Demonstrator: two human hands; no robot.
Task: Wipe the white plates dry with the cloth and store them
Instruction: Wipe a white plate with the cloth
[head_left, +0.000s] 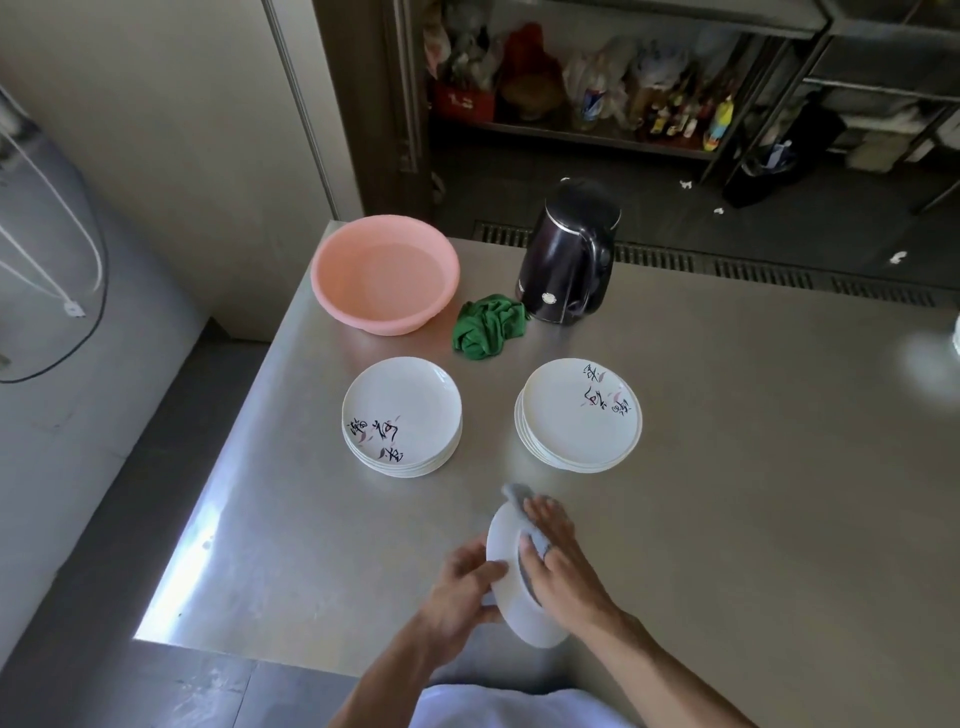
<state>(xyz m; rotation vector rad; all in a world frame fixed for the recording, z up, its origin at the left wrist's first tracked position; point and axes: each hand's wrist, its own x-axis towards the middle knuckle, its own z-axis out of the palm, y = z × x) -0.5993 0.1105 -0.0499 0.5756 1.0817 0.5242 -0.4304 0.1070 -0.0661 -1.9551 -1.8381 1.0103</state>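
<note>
At the near edge of a steel surface (753, 467), seen from above, a person's two bare hands work on a single white plate (511, 597). This plate is tipped up on its edge above the surface, its underside turned toward the left. The left hand (462, 587) grips it from the left, fingers curled onto the rim. The right hand (558, 561) lies against the plate's other face with fingers stretched fairly straight, pressing a grey cloth (519, 493) to it; a corner of the cloth sticks out past the fingertips. Farther in, near the middle of the surface, two stacks of white plates sit side by side and well apart. The left stack (401, 415) shows dark brush lettering and small pink marks on the near part of its top plate, while the right stack (578, 413) shows the same kind of marks toward the far right of its top plate. Beyond them, close to the far left corner, stands a pink plastic basin (384, 273). A crumpled green cloth (488, 325) lies to the right of the basin, touching the base of a black kettle (569, 254) that stands by the far edge. Past the far edge, dim metal shelves (597, 104) hold bottles and bags.
</note>
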